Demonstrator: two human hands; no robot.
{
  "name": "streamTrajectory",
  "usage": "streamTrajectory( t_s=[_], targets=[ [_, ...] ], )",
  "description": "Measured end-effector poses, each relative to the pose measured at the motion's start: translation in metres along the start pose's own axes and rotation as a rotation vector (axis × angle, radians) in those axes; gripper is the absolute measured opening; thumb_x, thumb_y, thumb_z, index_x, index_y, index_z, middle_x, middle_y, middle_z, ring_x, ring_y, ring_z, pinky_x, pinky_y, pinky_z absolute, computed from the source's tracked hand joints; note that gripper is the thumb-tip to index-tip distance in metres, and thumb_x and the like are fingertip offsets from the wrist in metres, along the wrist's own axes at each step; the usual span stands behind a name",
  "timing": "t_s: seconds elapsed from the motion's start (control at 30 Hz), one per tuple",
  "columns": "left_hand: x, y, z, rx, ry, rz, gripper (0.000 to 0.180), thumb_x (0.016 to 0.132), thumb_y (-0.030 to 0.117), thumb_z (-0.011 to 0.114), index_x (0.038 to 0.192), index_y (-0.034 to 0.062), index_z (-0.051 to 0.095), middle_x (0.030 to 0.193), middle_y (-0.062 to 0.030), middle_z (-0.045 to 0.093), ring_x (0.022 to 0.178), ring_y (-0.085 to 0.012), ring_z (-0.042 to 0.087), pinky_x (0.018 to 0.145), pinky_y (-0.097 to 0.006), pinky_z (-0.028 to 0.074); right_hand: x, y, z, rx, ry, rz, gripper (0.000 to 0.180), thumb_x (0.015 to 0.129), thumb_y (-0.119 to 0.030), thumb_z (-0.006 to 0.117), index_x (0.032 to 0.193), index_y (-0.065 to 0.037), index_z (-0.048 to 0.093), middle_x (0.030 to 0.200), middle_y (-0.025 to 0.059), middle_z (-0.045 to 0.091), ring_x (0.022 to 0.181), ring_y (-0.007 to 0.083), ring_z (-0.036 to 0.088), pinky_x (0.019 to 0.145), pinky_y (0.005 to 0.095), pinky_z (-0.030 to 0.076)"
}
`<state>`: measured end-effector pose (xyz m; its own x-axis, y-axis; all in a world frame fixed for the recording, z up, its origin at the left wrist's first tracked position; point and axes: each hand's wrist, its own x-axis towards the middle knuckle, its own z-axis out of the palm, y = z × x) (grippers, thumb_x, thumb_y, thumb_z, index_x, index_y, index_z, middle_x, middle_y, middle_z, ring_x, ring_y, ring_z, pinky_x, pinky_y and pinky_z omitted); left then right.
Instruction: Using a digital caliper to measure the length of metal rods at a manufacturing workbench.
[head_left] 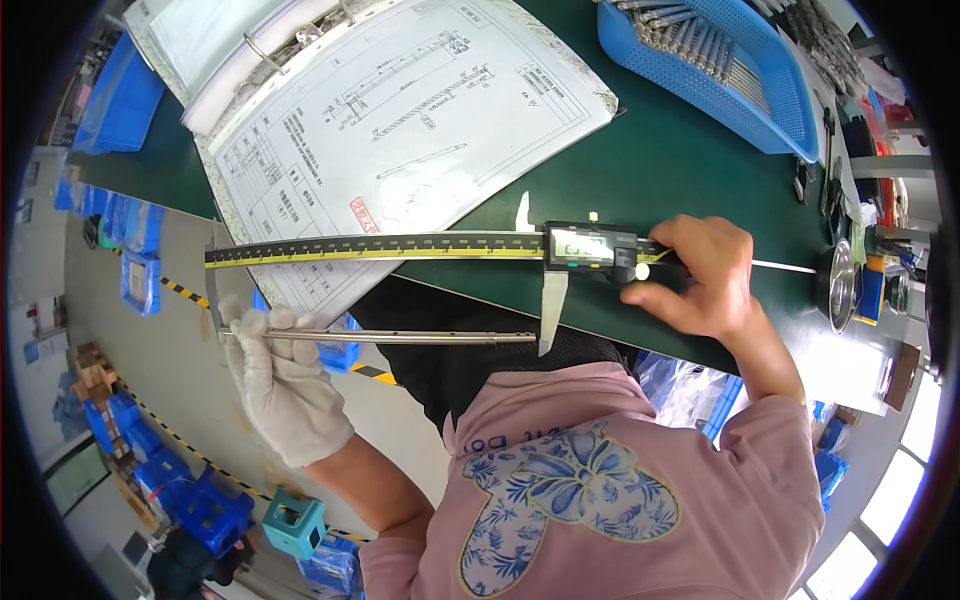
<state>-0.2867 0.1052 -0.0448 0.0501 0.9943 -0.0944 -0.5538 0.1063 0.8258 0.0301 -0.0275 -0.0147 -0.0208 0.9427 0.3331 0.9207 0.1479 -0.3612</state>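
Note:
My left hand [290,390], in a white glove, pinches one end of a slim metal rod [430,338] with small holes along it. Level with the rod, a long digital caliper [400,247] stretches across the view, its far-left jaw beside my gloved fingers. The caliper's sliding jaw [552,305] reaches down to the rod's right end; whether they touch I cannot tell. My bare right hand [708,275] is closed around the caliper's right end, thumb and forefinger by the display housing [592,246].
An open ring binder with a technical drawing [400,140] lies on the green table [560,165]. At the far right sits a blue basket [790,110] of metal rods. A round metal bowl [840,285] stands at the right. Blue crates [205,500] and a teal stool [295,522] are on the floor.

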Motion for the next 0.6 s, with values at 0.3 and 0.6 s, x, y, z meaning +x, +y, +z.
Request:
streamTrajectory(
  t_s=[0.3, 0.6],
  targets=[
    [0.003, -0.002, -0.004, 0.146, 0.142, -0.023, 0.032, 0.095, 0.014, 0.042, 0.125, 0.0037, 0.042, 0.092, -0.0094, 0.059, 0.08, -0.0164, 0.062, 0.059, -0.02, 0.054, -0.006, 0.009, 0.005, -0.041, -0.005, -0.035, 0.033, 0.07, -0.035, 0.071, 0.079, -0.006, 0.058, 0.061, 0.0052, 0.053, 0.048, 0.0241, 0.051, 0.045, 0.0324, 0.038],
    [0.002, 0.001, 0.002, 0.143, 0.121, -0.018, 0.032, 0.096, 0.014, 0.041, 0.126, 0.0048, 0.041, 0.092, -0.009, 0.058, 0.079, -0.0149, 0.061, 0.056, -0.018, 0.051, -0.006, 0.008, 0.007, -0.048, 0.053, -0.026, 0.037, 0.066, -0.04, 0.073, 0.073, -0.007, 0.057, 0.057, 0.0031, 0.051, 0.047, 0.0226, 0.05, 0.043, 0.0318, 0.037]
  ],
)
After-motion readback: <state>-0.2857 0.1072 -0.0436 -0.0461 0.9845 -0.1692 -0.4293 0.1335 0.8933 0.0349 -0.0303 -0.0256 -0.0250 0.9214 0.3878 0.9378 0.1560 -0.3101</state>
